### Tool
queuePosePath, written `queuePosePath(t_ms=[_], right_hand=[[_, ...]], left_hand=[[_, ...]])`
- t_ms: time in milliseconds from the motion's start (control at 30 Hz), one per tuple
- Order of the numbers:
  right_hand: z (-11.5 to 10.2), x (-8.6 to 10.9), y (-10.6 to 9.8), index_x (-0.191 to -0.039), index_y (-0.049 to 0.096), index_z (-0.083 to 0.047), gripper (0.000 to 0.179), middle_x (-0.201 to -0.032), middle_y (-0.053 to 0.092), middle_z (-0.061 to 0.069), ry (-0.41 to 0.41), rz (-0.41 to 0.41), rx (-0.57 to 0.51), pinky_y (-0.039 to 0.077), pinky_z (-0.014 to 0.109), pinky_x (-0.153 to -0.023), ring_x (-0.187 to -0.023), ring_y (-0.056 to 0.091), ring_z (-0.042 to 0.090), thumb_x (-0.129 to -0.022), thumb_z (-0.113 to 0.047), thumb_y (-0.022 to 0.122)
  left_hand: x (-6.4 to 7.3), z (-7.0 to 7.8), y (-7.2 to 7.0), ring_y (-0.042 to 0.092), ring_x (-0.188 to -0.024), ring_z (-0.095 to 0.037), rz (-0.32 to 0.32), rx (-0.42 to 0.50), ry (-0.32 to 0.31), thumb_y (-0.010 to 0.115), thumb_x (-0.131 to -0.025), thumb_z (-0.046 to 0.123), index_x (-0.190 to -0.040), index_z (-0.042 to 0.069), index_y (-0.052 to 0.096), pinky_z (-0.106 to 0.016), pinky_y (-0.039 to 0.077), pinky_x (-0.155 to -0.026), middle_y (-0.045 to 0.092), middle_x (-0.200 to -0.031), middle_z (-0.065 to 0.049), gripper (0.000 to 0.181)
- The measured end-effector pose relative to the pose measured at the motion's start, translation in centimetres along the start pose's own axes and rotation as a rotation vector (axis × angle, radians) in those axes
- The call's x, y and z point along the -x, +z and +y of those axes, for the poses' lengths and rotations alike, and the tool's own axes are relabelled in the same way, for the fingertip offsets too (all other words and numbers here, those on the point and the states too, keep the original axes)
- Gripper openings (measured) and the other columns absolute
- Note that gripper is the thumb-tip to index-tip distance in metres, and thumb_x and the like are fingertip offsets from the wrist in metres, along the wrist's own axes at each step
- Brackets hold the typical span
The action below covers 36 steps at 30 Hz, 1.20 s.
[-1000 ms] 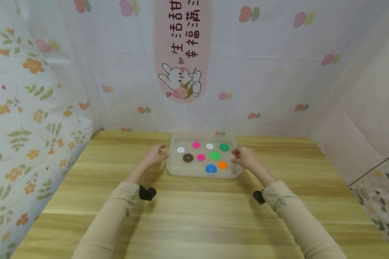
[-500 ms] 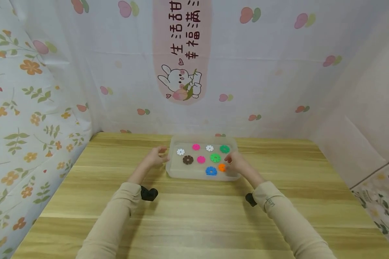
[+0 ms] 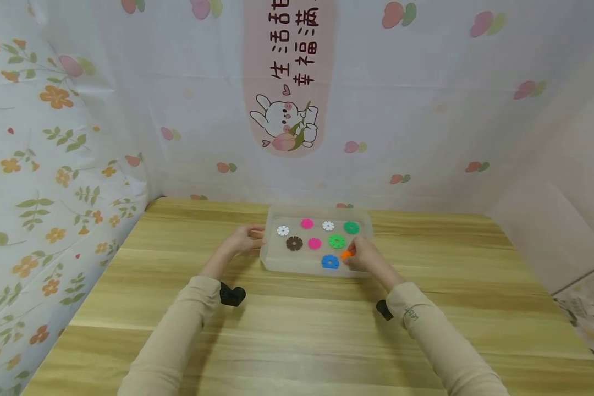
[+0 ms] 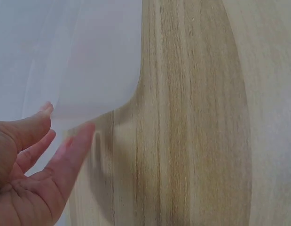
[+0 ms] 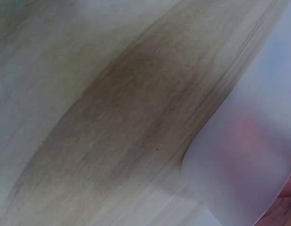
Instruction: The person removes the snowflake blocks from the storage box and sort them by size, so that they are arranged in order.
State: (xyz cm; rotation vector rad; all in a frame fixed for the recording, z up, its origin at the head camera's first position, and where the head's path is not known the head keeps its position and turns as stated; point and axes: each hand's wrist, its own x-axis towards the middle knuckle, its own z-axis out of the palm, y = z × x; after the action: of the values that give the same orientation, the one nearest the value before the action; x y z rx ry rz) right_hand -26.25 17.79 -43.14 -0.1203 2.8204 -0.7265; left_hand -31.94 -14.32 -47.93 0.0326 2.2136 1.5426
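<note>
A translucent plastic box stands on the table, with several notched interlocking discs inside. In the head view my right hand reaches over its right wall and pinches the orange interlocking disc, which is partly hidden by the fingers. Close beside it lie the blue disc and the light green disc. My left hand is at the box's left end. Its fingers are loosely extended by the box's corner in the left wrist view. Through the box wall, the right hand appears only as a blur.
Elsewhere in the box lie a brown disc, a dark green disc, a white disc with another white one, and two pink discs. The wooden table stretches toward me. A printed cloth hangs behind it.
My right hand has moved left and down into the box and taken the orange disc between its fingers. My left hand has come closer to the box's left end.
</note>
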Motion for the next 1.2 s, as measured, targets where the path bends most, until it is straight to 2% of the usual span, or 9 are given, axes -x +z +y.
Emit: queuePosePath(t_ms=[67,167,333,433,567,733,967,1200], right_hand=[[0.0,0.0,0.0,-0.092,0.055,0.007,0.03,-0.089,0.056,0.016,-0.002,0.003,0.003,0.047,0.032,-0.071,-0.078,0.051,0.023,-0.075,-0.009,0.073],[0.0,-0.1,-0.1,-0.093,0.054,0.005,0.031,-0.089,0.056,0.015,0.004,-0.003,0.0,0.047,0.03,-0.069,-0.078,0.051,0.022,-0.075,-0.01,0.074],[0.2,-0.2,-0.2,-0.092,0.054,0.004,0.027,-0.089,0.055,0.016,0.014,-0.001,-0.062,0.046,0.028,-0.067,-0.079,0.05,0.023,-0.074,-0.003,0.072],[0.3,-0.3,-0.4,-0.091,0.055,0.005,0.022,-0.091,0.057,0.018,0.007,-0.008,-0.055,0.048,0.03,-0.069,-0.08,0.052,0.024,-0.075,0.0,0.07],[0.4,-0.3,-0.8,-0.095,0.058,0.007,0.02,-0.094,0.059,0.021,-0.003,-0.021,-0.058,0.05,0.033,-0.073,-0.083,0.054,0.026,-0.077,0.003,0.066],[0.1,-0.2,-1.3,-0.103,0.055,0.006,0.023,-0.094,0.058,0.022,0.001,-0.029,-0.106,0.05,0.029,-0.067,-0.08,0.054,0.026,-0.081,0.004,0.062],[-1.0,0.4,-2.0,-0.102,0.055,0.005,0.022,-0.092,0.057,0.021,-0.028,-0.01,-0.154,0.049,0.026,-0.062,-0.075,0.055,0.023,-0.081,0.002,0.062],[-2.6,1.3,-2.0,-0.1,0.057,0.008,0.022,-0.088,0.057,0.02,-0.104,0.0,-0.272,0.057,0.029,-0.064,-0.076,0.063,0.028,-0.079,0.007,0.063]], left_hand=[[2.6,2.8,0.9,0.058,-0.105,-0.034,0.018,-0.035,-0.066,0.057,-0.089,0.006,-0.138,0.002,0.035,-0.037,0.055,-0.08,0.043,-0.132,-0.025,0.054],[5.2,5.4,1.4,0.056,-0.108,-0.037,0.025,-0.069,-0.079,0.051,-0.091,0.002,-0.139,-0.002,0.031,-0.036,0.055,-0.079,0.041,-0.133,-0.028,0.052],[7.4,7.7,1.7,0.054,-0.111,-0.038,0.013,-0.07,-0.091,0.049,-0.092,-0.001,-0.141,-0.001,0.029,-0.041,0.054,-0.083,0.042,-0.132,-0.029,0.053],[7.3,7.7,1.7,0.056,-0.108,-0.036,0.016,-0.068,-0.086,0.049,-0.091,-0.002,-0.141,0.0,0.029,-0.039,0.055,-0.081,0.045,-0.131,-0.028,0.054],[6.2,6.5,1.6,0.058,-0.104,-0.034,0.026,-0.078,-0.065,0.051,-0.09,-0.002,-0.141,0.001,0.03,-0.033,0.057,-0.071,0.047,-0.128,-0.028,0.055],[5.2,5.6,1.3,0.056,-0.108,-0.036,0.034,-0.067,-0.052,0.052,-0.09,-0.002,-0.142,0.006,0.028,-0.033,0.057,-0.071,0.046,-0.129,-0.027,0.058],[5.1,5.7,1.2,0.053,-0.112,-0.039,0.022,-0.04,-0.037,0.051,-0.089,-0.004,-0.144,0.008,0.026,-0.036,0.057,-0.074,0.044,-0.131,-0.029,0.061],[5.1,5.5,1.2,0.054,-0.111,-0.038,0.023,-0.061,-0.048,0.052,-0.09,-0.001,-0.144,0.009,0.027,-0.035,0.057,-0.073,0.044,-0.131,-0.028,0.06]])
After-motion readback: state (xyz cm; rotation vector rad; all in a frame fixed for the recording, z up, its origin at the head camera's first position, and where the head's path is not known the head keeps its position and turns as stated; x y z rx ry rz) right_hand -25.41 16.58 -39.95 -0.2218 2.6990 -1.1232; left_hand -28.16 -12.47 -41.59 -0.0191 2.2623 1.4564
